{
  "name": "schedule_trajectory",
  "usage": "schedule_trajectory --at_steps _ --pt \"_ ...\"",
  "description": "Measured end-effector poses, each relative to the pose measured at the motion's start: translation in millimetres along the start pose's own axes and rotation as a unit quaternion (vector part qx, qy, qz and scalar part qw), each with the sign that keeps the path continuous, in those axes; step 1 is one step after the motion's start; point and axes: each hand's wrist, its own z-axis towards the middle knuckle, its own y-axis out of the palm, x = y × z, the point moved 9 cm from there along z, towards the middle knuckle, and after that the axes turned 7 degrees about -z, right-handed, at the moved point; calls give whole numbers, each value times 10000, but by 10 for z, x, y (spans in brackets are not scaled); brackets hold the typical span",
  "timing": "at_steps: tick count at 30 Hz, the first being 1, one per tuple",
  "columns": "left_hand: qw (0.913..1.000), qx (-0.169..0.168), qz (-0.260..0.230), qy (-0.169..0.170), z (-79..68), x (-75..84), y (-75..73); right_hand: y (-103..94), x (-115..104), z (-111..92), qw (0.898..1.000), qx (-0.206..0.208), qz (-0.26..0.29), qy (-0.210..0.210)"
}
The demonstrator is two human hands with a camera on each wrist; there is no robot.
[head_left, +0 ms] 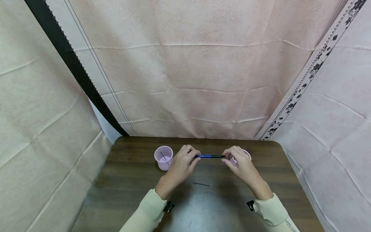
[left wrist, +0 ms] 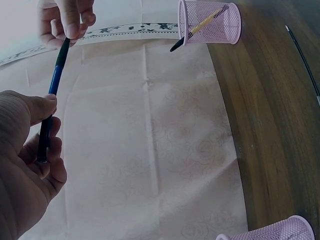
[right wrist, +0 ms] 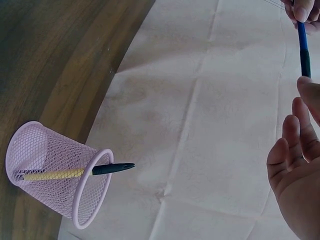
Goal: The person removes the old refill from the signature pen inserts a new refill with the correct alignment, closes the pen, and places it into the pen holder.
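Note:
A blue pen with a black grip section is held level above the table between both hands. My left hand grips its blue barrel, thumb on top and fingers curled beneath. At the other end, thumb and fingertips of my right hand pinch the black section. On the table below the hands lies a thin dark pen refill, seen also at the right of the left wrist view.
A pink mesh cup with a thin dark stick inside stands by my left hand. Another pink mesh cup, partly behind my right hand in the head view, holds a yellow pen with a black end. Cloth drapes surround the wooden table.

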Motion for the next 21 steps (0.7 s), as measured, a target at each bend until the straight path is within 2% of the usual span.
schedule_trajectory --at_steps 6,14,21 --pt "10000 -33 13 -34 2 2 3 -14 -5 8 9999 113 44 -57" --pt "10000 -3 18 6 -4 13 4 -8 -2 2 10000 31 59 -57" --pt "10000 -1 60 51 0 27 4 -15 -27 9 9997 54 103 -214"
